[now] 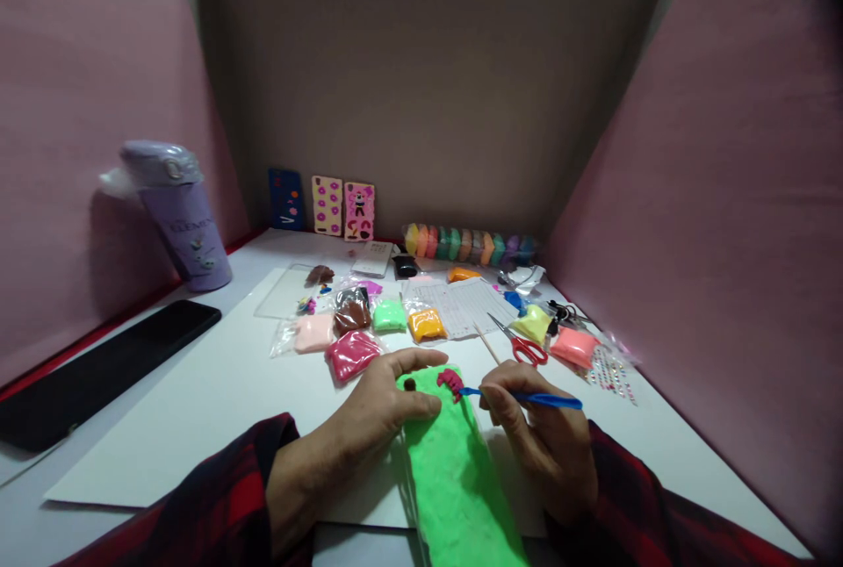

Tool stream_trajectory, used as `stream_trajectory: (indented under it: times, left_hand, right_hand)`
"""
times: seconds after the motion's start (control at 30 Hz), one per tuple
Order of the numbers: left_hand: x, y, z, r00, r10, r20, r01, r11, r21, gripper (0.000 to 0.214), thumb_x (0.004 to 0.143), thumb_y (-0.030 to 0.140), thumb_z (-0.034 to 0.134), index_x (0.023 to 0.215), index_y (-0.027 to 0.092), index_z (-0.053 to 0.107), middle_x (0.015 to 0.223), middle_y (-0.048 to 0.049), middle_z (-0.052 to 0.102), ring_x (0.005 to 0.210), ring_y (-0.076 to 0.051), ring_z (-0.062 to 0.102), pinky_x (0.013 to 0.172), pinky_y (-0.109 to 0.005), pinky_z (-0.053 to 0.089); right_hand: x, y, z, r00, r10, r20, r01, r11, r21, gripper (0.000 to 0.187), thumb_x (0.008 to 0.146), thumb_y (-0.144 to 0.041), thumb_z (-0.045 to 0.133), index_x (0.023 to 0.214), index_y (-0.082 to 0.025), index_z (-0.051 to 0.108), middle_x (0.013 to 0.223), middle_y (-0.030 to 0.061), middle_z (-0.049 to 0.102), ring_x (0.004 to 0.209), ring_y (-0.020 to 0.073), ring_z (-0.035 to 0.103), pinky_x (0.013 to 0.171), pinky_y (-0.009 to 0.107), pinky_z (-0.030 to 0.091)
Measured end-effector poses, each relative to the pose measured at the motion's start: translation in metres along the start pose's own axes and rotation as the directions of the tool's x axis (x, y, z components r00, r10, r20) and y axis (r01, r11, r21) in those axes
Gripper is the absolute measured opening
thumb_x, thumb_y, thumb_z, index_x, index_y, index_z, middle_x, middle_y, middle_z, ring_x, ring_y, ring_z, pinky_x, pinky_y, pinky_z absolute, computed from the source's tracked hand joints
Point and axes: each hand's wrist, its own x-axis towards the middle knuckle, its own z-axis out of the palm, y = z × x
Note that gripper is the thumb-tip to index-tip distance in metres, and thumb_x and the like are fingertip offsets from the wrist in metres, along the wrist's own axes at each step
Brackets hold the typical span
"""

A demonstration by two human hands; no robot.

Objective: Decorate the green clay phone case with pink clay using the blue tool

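My left hand (pixel 369 409) grips the upper end of a phone case (pixel 454 488) coated in bright green clay, its thumb lying across the green face. A small dark brown clay piece (pixel 409 384) sits near the case's top left corner. Right of it, a dark pink clay shape (pixel 450 383) with notched edges rests on the green. Between the thumb and fingers of my right hand (pixel 536 427) is a blue clay modelling tool (pixel 546 399), whose tip touches or nearly touches the pink shape's right edge.
Clay packets, including a dark pink one (pixel 354 355), lie beyond my hands. Red-handled scissors (pixel 529 350), a wooden stick (pixel 487 343) and rhinestones (pixel 612 374) are right. Left are a black phone (pixel 111 374) and purple tumbler (pixel 188 225). Decorated cases (pixel 327 205) lean at the back.
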Motion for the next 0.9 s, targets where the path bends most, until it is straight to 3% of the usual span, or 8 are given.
stream_trajectory:
  times: [0.4, 0.9]
  left_hand:
    - [-0.0003, 0.0017, 0.0012, 1.000, -0.016, 0.002, 0.016, 1.000, 0.009, 0.061, 0.058, 0.015, 0.076, 0.117, 0.012, 0.063, 0.082, -0.0071, 0.068, 0.065, -0.017, 0.061, 0.066, -0.031, 0.047]
    - [-0.0003, 0.0003, 0.0009, 1.000, -0.009, 0.005, 0.009, 1.000, 0.000, 0.060, 0.057, 0.017, 0.077, 0.115, 0.014, 0.065, 0.094, -0.0102, 0.069, 0.072, -0.019, 0.063, 0.070, -0.032, 0.047]
  right_hand:
    - [-0.0004, -0.0019, 0.0009, 0.999, 0.027, -0.018, -0.027, 1.000, 0.014, 0.019, 0.094, -0.020, 0.051, 0.078, -0.019, 0.059, 0.065, -0.0006, 0.056, 0.057, 0.0119, 0.053, 0.051, 0.024, 0.042]
    - [-0.0008, -0.0014, 0.0002, 0.999, 0.018, 0.046, -0.020, 0.998, 0.053, 0.017, 0.094, -0.018, 0.051, 0.079, -0.019, 0.059, 0.067, -0.0001, 0.057, 0.060, 0.0121, 0.054, 0.055, 0.026, 0.042]
